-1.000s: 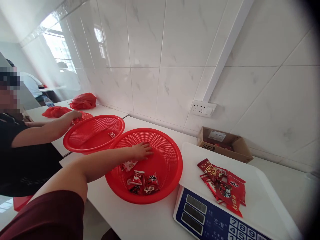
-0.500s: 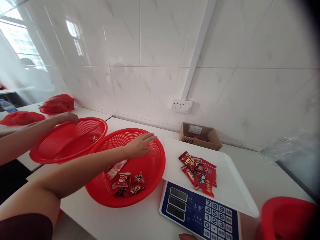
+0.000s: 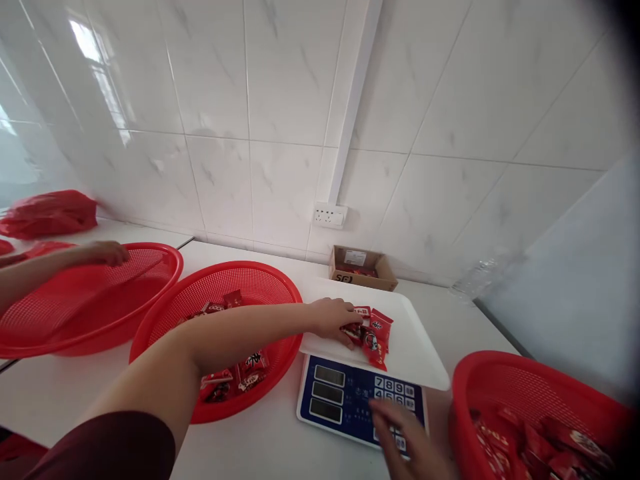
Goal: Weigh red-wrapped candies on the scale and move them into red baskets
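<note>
My left hand (image 3: 333, 319) reaches across onto the white scale tray (image 3: 420, 340), its fingers curled over the left side of a small pile of red snack packets (image 3: 379, 327). Part of the pile is hidden beneath those fingers. Over the blue keypad of the digital scale (image 3: 345, 400) is my right hand (image 3: 415, 440), slightly blurred, with its fingers stretched out and nothing seen in them. Under my left forearm stands a red mesh basket (image 3: 280, 280) with several snack packets inside.
Another person's hand (image 3: 107, 253) is over a second red basket (image 3: 170, 257) at the left. A red basket (image 3: 465, 380) of packets stands at the right. Behind the tray sits a cardboard box (image 3: 367, 280) by the wall; a red bag (image 3: 50, 213) lies far left.
My left hand has moved right from above the middle basket to the packets on the tray. My right hand has risen into view over the keypad. The view has turned right.
</note>
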Tool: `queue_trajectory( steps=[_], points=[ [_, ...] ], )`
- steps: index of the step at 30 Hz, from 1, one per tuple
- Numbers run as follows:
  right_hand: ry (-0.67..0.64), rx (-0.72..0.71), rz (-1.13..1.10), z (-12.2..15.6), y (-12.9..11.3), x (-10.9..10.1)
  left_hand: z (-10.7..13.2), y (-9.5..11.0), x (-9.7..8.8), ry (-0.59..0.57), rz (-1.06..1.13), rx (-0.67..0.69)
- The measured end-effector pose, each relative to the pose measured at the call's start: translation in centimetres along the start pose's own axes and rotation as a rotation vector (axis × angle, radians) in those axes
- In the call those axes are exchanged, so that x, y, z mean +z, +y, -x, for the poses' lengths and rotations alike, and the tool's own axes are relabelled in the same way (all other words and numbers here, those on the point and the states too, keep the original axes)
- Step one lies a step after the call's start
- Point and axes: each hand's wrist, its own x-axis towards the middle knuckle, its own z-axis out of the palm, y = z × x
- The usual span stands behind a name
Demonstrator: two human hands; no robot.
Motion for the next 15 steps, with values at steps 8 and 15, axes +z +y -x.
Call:
queue_trajectory(
  steps=[8,15],
  points=[
    [0.014,-0.1,0.426,-9.3,-0.9,-0.1,2.5,0.2,-1.3,0.189,0.172,-0.154],
    [-0.186,0.021,0.706,-10.2,-1.8,1.3,9.7,-2.9,-3.5,0.531,0.549,-0.514]
  ],
)
